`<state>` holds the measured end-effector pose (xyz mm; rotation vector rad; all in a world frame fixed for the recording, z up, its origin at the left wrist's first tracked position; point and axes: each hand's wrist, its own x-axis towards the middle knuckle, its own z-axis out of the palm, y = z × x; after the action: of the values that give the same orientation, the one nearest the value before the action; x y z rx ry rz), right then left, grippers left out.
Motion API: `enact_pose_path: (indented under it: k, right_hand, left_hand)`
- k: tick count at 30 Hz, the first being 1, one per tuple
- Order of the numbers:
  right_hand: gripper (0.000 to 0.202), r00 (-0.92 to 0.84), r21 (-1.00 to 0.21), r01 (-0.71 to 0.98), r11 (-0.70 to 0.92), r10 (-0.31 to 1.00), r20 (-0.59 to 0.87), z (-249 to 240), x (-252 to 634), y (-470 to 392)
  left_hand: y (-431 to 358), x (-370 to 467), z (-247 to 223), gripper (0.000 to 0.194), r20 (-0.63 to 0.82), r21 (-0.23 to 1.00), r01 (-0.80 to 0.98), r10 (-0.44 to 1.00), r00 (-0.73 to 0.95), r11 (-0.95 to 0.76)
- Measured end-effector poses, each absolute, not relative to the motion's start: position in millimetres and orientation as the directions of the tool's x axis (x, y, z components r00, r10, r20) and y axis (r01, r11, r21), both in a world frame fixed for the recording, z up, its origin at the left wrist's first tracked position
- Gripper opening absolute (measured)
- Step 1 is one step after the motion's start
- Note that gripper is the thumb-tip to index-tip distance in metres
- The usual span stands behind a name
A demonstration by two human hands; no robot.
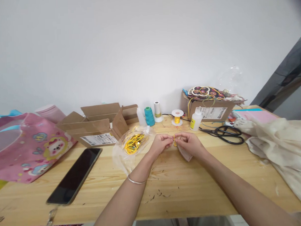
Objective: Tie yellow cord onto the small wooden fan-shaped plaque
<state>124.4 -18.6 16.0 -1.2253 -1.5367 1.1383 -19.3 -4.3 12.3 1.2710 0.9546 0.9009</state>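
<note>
My left hand [162, 143] and my right hand [189, 143] meet above the middle of the table, fingertips pinched close together. Between them runs a short yellow cord [174, 140], gripped from both sides. Under my right hand hangs a small pale fabric piece [185, 153] with a pointed lower edge; its upper part is hidden by the fingers. Left of my hands lies an open plastic bag [119, 153] holding a tangle of yellow cord [133, 145]. A spool of yellow thread [177, 117] stands just behind my hands.
Along the wall stand an open cardboard box [96, 128], a teal thread cone [149, 116], a white spool [157, 111], a small bottle [196, 120] and a filled box [212, 111]. Black scissors [227, 134] and cream cloth [277, 144] lie right; a phone [75, 176] and pink bag [35, 146] left.
</note>
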Motion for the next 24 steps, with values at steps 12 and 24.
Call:
enact_pose_path:
  k: [12, 24]
  right_hand:
    - [0.017, -0.127, -0.850, 0.402, 0.341, 0.940, 0.317, 6.6, 126.3, -14.5]
    - [0.026, -0.108, -0.954, 0.267, 0.139, 0.988, 0.113, 14.5, 124.6, -15.3]
  left_hand:
    - [-6.2, -18.4, 14.5, 0.025, -0.049, 0.999, 0.007, 0.927, 0.372, 0.050]
    - [-4.4, -17.6, 10.5, 0.028, -0.035, 0.999, 0.014, 0.938, 0.344, 0.032]
